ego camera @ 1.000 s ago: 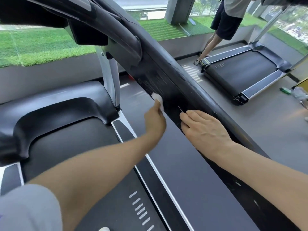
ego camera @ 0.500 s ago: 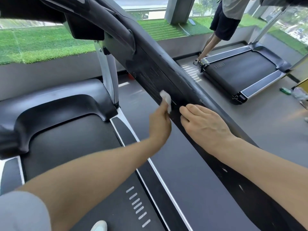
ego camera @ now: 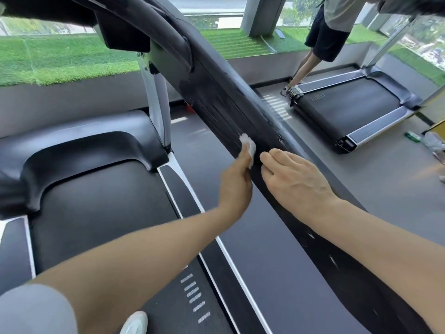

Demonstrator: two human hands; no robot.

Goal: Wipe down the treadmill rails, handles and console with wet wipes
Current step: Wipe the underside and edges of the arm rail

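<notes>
Since the earlier frame our wet wipe (ego camera: 248,146) has slid down the black side rail (ego camera: 231,112) toward us, close to our other hand. On the left, our left hand (ego camera: 237,182) closes its grip on the wipe and presses it against the rail's inner face. Just right of it, our right hand (ego camera: 295,179) lies flat on the rail, fingers straight, holding nothing. We judge this the rail-wiping step; next we need further strokes along the unwiped length.

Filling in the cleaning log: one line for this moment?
left hand: presses wet wipe on handrail | right hand: flat on handrail
</notes>
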